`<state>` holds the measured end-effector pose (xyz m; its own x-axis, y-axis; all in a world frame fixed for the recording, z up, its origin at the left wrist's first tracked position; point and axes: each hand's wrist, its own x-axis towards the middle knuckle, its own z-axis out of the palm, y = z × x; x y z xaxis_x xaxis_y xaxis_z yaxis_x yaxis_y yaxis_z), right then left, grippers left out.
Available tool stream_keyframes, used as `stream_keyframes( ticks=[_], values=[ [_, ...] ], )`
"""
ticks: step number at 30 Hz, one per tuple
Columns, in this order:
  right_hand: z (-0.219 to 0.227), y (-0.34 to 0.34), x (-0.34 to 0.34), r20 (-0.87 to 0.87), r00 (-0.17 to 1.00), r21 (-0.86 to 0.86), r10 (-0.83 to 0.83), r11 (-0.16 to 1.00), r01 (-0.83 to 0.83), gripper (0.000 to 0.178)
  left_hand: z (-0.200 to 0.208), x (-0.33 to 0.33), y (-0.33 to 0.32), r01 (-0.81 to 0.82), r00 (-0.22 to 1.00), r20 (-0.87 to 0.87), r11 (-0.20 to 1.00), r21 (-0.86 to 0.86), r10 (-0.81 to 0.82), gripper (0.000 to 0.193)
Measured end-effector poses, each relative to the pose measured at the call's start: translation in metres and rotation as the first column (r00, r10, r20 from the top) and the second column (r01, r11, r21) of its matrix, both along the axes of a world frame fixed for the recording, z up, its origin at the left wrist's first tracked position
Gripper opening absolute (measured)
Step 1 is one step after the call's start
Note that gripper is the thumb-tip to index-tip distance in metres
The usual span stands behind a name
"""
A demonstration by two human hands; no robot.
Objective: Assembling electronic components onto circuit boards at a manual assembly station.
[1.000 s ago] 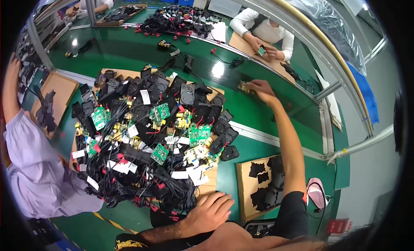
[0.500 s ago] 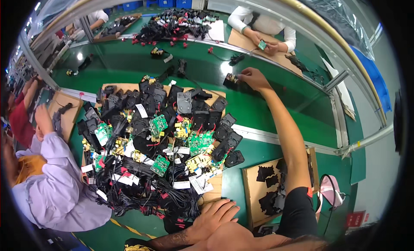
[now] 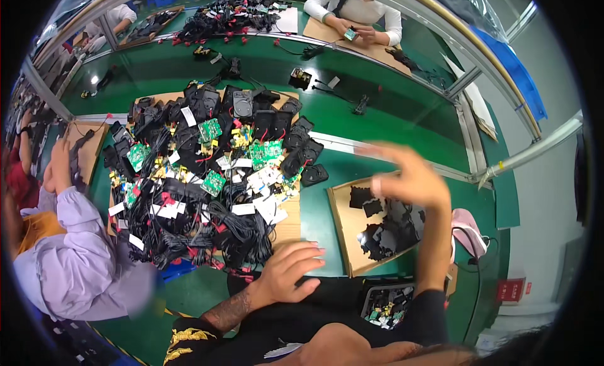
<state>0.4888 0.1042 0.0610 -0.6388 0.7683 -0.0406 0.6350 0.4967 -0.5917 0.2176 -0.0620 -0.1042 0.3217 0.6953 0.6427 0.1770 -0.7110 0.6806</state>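
My left hand (image 3: 292, 271) rests at the near table edge with its fingers loosely stretched, holding nothing. It lies beside a big pile of black plastic housings (image 3: 301, 134), green circuit boards (image 3: 267, 153), yellow components and bundled black cables (image 3: 234, 222) with white tags. Slightly blurred, my right hand (image 3: 412, 180) hangs over a shallow cardboard tray (image 3: 343, 231) with thumb and fingers apart and nothing between them. Dark, jagged flat pieces (image 3: 384, 237) lie in that tray. On the green belt beyond sits a black housing with a board inside (image 3: 301, 78), apart from both hands.
A metal rail (image 3: 377, 151) separates my table from the belt. Across it, a person (image 3: 352, 36) holds a small board, beside another cable heap (image 3: 229, 19). To the left sits a person in a lilac top (image 3: 82, 259). A bin of boards (image 3: 387, 303) stands below the tray.
My right hand has let go of the black housing on the belt and come back over the tray. The view has shifted, and my left hand has lifted its fingers slightly.
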Motion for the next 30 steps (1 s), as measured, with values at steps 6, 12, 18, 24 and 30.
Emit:
stream_keyframes(
  ticks=[6, 12, 18, 24, 30],
  values=[
    [-0.046, -0.173, 0.005, -0.179, 0.978, -0.287, -0.111, 0.956, 0.056, 0.065, 0.004, 0.006, -0.008, -0.058, 0.998, 0.003, 0.997, 0.051, 0.058, 0.02],
    [-0.074, -0.225, 0.002, -0.347, 0.9, -0.164, -0.264, 0.962, 0.219, 0.059, 0.061, -0.013, -0.007, -0.087, 0.989, -0.098, 0.976, 0.198, 0.108, 0.009],
    [-0.091, -0.221, 0.004, -0.362, 0.885, -0.074, -0.293, 0.955, 0.286, 0.044, 0.114, -0.047, 0.051, -0.354, 0.668, -0.618, 0.908, 0.226, 0.414, 0.022],
    [-0.113, -0.217, -0.005, -0.394, 0.885, 0.05, -0.246, 0.956, 0.288, 0.033, 0.099, -0.046, 0.103, -0.321, 0.386, -0.792, 0.874, 0.366, 0.473, 0.036],
    [-0.12, -0.219, -0.001, -0.43, 0.87, 0.09, -0.243, 0.947, 0.309, 0.029, 0.075, -0.055, 0.116, -0.446, 0.605, -0.702, 0.89, 0.093, 0.376, 0.03]
  ],
)
